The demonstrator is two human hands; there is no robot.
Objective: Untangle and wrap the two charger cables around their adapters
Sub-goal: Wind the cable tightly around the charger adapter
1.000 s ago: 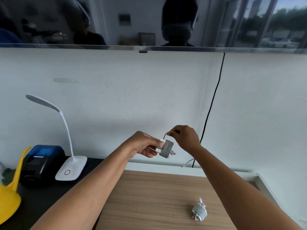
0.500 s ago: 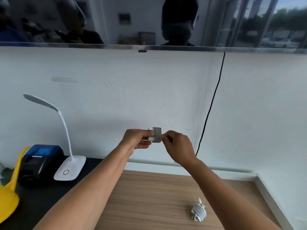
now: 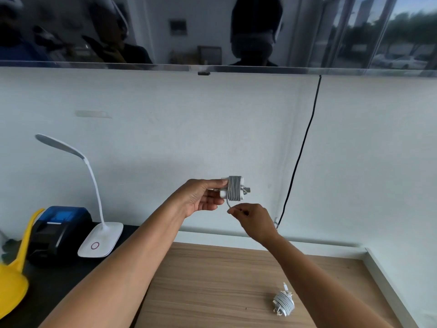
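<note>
My left hand [image 3: 201, 197] holds a white charger adapter [image 3: 234, 188] up in front of the white wall, its grey-white cable wound round it in several turns and its prongs pointing right. My right hand [image 3: 254, 220] is just below the adapter and pinches the short loose end of that cable [image 3: 229, 204]. A second adapter [image 3: 283, 301] lies on the wooden desk [image 3: 212, 280] at the lower right, wrapped in its own cable with the connector tip sticking up.
A white desk lamp [image 3: 99, 237] stands on a black surface at the left, beside a blue and black box-shaped device [image 3: 59, 228] and a yellow plastic object [image 3: 14, 268]. A black wire [image 3: 300, 150] hangs down the white wall.
My right hand dropped from beside the adapter to below it, drawing the cable's loose end down. The adapter has turned so that its prongs point right.
</note>
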